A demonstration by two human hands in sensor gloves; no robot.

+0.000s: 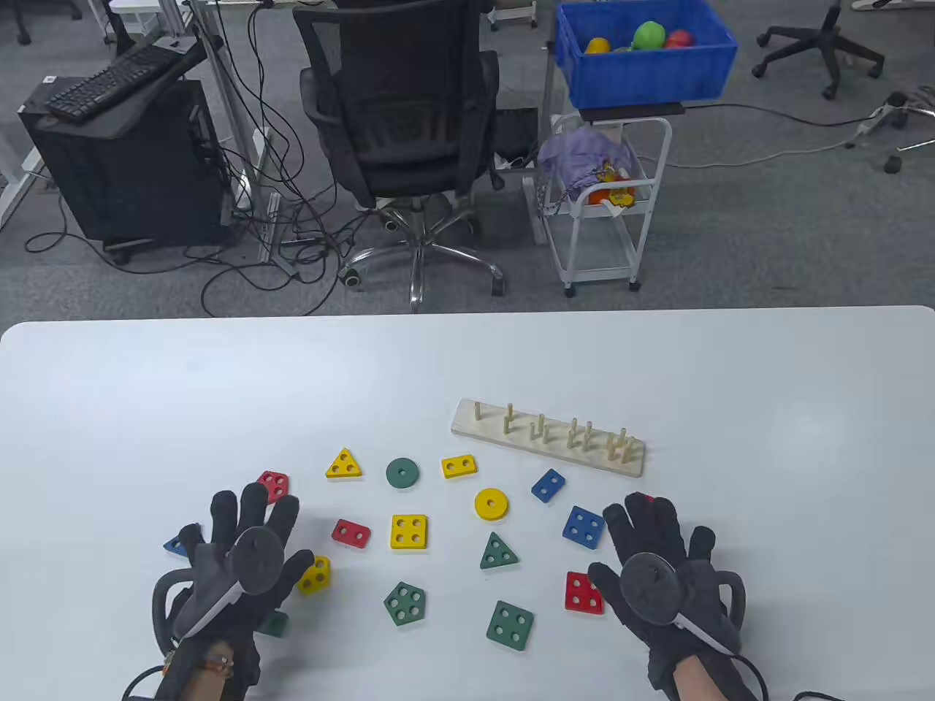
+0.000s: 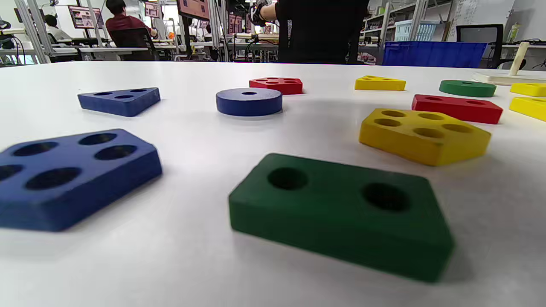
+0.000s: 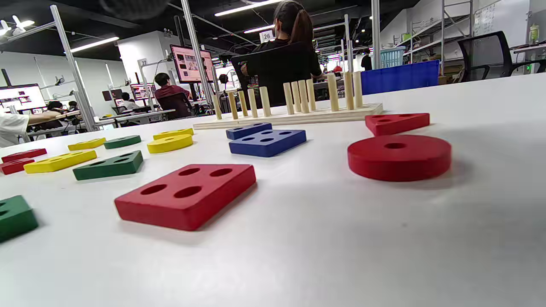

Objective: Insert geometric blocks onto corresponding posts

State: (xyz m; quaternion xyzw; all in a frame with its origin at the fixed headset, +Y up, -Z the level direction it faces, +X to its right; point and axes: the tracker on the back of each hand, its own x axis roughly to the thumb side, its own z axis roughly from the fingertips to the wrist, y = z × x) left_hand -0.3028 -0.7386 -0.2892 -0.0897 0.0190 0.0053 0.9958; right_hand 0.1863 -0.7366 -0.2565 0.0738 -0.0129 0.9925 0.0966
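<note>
painted wooden blocks (image 1: pixel 408 531), matte and drilled with round holes, are lying scattered on the smooth white table (image 1: pixel 146 409). the pale peg board (image 1: pixel 548 437) is sitting bare at one o'clock. left hand (image 1: pixel 237 558) and right hand (image 1: pixel 661 566) are resting flat, fingers spread, gripping nothing.

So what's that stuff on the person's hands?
Both the left hand and right hand wear black fabric gloves. A dark grey tracker with a round disc top and looped handle is strapped to the back of each. Thin black cables trail from both wrists, and bare skin shows below the cuffs.
</note>
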